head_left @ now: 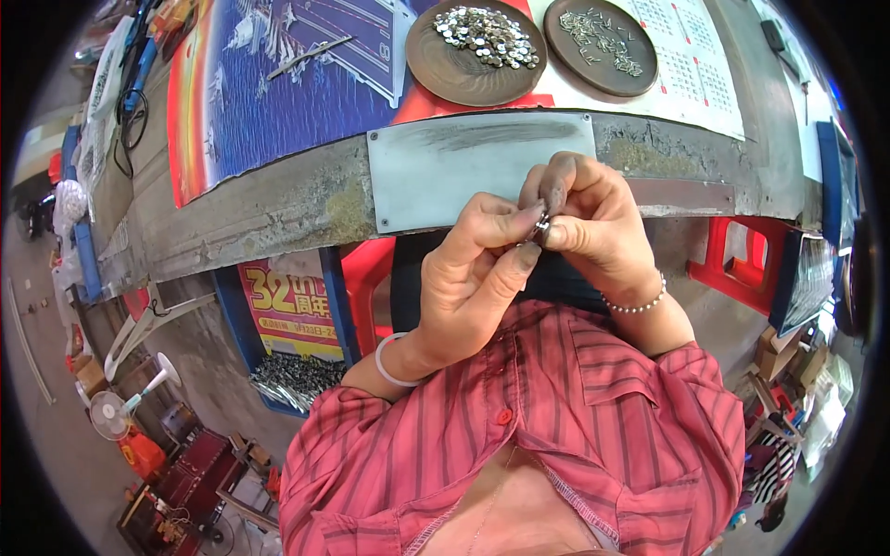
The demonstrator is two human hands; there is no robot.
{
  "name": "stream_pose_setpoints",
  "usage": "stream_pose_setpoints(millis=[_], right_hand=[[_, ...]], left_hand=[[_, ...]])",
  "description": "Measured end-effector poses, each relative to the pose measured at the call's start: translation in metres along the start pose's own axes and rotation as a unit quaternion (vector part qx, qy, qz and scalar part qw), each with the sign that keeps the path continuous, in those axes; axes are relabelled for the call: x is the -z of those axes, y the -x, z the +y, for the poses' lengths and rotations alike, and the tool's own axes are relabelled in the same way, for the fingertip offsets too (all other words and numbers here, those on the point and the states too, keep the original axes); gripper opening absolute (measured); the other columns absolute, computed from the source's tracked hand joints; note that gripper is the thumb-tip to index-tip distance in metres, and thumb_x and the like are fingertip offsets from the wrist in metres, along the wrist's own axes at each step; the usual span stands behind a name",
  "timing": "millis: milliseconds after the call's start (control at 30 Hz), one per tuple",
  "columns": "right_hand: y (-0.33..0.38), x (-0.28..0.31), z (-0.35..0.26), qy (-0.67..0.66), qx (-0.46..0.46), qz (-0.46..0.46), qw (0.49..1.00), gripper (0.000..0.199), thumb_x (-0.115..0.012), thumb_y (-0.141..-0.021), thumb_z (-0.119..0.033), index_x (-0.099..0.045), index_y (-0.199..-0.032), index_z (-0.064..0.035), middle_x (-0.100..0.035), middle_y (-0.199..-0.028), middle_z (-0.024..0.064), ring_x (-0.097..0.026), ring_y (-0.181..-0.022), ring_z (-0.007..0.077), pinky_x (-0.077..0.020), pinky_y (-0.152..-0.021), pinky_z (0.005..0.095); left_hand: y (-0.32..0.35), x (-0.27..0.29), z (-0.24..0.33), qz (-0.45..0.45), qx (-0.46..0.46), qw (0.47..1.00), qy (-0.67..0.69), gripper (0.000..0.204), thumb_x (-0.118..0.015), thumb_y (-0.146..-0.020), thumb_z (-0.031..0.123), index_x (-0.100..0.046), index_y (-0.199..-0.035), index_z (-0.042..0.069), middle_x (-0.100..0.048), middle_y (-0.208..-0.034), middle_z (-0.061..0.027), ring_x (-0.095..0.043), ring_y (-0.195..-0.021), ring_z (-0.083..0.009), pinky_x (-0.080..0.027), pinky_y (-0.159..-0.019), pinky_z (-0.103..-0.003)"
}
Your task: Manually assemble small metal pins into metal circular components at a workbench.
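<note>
My two hands meet fingertip to fingertip in front of the table edge. My left hand (473,283) pinches a small shiny metal part (541,225) between thumb and fingers. My right hand (598,221) is closed on the same part from the other side. Its exact kind is too small to make out, and the fingers hide most of it. Dark smudges mark the fingertips. Beyond the hands, one brown round plate (436,69) bears a heap of small shiny round metal pieces (489,35). A second brown plate (567,65) to its right bears thin metal pins (603,39).
A pale metal plate (417,185) is screwed to the worn table edge (306,213). A thin metal strip (311,56) lies on the blue poster (269,111). Below the table, a blue tray (343,306) holds many slender metal pieces (297,378). A red stool (728,269) stands right.
</note>
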State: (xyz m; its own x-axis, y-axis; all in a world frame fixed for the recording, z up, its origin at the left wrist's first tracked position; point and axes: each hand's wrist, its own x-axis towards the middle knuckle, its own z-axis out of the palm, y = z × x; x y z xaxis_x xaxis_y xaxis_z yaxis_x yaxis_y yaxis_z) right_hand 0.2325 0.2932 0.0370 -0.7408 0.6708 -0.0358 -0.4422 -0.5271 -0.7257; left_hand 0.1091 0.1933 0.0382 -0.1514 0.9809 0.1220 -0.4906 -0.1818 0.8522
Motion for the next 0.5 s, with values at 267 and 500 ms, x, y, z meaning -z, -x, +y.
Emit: stream_pose_setpoints(millis=[267, 500], right_hand=[[0.004, -0.029, 0.006, 0.407, 0.308, 0.117, 0.852, 0.013, -0.07, -0.074, 0.003, -0.059, -0.081, 0.0047, -0.062, -0.076, 0.0123, -0.061, -0.068, 0.019, -0.0485, -0.06, 0.027], [0.005, -0.026, -0.003, 0.564, 0.305, 0.058, 0.766, 0.015, -0.063, -0.08, -0.007, -0.054, -0.07, -0.0004, -0.053, -0.065, 0.0105, -0.052, -0.052, 0.0253, -0.041, -0.046, 0.0326]], left_hand=[[0.001, -0.01, -0.004, 0.064, -0.121, 0.972, -0.188, 0.033, -0.047, -0.092, -0.006, -0.049, -0.123, 0.004, -0.046, -0.107, -0.0074, -0.046, -0.07, -0.0072, -0.04, -0.056, -0.02], [0.006, -0.017, -0.001, 0.077, -0.09, 0.982, -0.149, 0.027, -0.055, -0.086, -0.01, -0.057, -0.111, -0.002, -0.05, -0.095, -0.0092, -0.048, -0.084, -0.0137, -0.041, -0.071, -0.021]])
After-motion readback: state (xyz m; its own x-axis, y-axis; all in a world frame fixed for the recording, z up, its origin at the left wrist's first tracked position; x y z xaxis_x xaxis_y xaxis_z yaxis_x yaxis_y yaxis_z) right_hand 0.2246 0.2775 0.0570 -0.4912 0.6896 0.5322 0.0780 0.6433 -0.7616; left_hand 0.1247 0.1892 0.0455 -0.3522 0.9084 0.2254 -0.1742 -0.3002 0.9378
